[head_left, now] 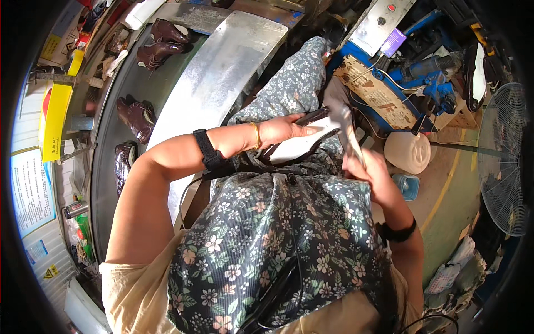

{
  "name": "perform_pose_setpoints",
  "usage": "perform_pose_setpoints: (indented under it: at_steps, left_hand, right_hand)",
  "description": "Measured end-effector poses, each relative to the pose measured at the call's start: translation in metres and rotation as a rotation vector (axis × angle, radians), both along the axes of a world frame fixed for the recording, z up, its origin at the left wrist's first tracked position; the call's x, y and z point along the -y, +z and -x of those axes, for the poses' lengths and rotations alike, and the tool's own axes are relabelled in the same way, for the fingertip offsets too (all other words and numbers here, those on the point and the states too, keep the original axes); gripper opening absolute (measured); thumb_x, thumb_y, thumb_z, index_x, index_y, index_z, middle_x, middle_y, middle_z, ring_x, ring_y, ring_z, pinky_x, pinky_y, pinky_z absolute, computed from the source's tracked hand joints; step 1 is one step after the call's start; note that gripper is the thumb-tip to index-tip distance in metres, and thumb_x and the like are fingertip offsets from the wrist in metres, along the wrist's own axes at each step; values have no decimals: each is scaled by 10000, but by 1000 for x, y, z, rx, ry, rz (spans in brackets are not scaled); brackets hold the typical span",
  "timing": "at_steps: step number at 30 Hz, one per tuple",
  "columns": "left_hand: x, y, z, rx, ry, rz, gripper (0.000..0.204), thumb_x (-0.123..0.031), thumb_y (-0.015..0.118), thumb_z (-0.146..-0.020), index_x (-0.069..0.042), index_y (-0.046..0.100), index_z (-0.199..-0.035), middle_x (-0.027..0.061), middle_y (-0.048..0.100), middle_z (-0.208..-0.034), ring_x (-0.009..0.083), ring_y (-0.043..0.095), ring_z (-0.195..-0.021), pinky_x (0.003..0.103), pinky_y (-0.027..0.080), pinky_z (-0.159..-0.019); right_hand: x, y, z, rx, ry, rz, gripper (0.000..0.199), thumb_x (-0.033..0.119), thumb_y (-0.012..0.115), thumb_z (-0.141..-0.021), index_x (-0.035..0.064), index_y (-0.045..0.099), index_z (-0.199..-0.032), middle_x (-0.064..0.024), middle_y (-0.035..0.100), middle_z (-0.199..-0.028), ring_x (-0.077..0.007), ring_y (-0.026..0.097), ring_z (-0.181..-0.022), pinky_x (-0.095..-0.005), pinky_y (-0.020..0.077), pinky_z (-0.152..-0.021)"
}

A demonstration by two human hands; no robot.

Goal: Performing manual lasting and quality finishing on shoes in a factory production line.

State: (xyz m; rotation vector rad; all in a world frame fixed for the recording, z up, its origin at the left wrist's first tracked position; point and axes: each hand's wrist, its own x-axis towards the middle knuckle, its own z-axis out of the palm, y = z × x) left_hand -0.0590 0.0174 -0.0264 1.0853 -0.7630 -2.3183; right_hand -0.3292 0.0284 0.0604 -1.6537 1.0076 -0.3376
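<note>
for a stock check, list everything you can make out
Held shoe: one, dark, white sole, centre
Strip: one, pale, blurred, centre
Belt shoes: at least four, dark brown, left
Belt: one, dark, left
Metal plate: one, silver, beside belt
Signs: several, yellow, far left
Clutter: uncounted, mixed, left
Control box: one, grey, upper right
Other shoe: one, dark, white sole, upper right
Fan: one, grey, far right
Jug: one, white, right
Tub: one, light blue, below jug
Apron: one, dark floral, worn
Left hand: one, fingers on held shoe
Right hand: one, fingers on strip

wire fan (503, 158), R edge | wht jug (408, 153) nr blu tub (406, 187) | ylw sign (54, 117), L side
</note>
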Motion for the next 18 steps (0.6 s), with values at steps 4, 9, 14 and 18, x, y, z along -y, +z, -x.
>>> perform_pose_setpoints:
  at_steps: [4, 9, 14, 18]
  left_hand:
    - [-2, -11, -1, 205, -139, 178, 928, -217, 728, -865, 41, 97, -1494, 99, 633, -1140, 115, 602, -984, 235, 499, -841]
    - [-19, -21, -21, -11, -41, 235, 1006, -58, 780, -773, -39, 105, -1519, 88, 512, -1287, 137, 522, -1127, 257, 456, -941]
    - [-22, -29, -23, -11, 59, 158, 1012, 13, 772, -737, -81, 142, -1524, 67, 527, -1248, 135, 535, -1087, 282, 448, -948]
    - [-20, -16, -28, 5, 25, 195, 996, 1, 750, -756, -46, 112, -1520, 98, 525, -1280, 148, 539, -1109, 287, 454, -934]
  right_hand:
    - [8, -68, -30, -209, 166, 211, 355, 319, 507, -986, 2, 561, -836, -63, 586, -662, -128, 544, -570, -306, 451, -549]
    - [15, -20, -51, -131, 127, -30, 352, 298, 472, -1003, 8, 538, -815, -57, 587, -660, -157, 548, -565, -317, 447, -543]
    - [39, -23, -57, -243, 274, -192, 369, 304, 437, -1019, 8, 544, -827, -37, 573, -659, -128, 554, -576, -302, 469, -551]
    - [19, -16, -61, -17, 86, 228, 322, 253, 445, -1006, -22, 543, -871, -140, 589, -668, -296, 593, -588, -393, 471, -574]
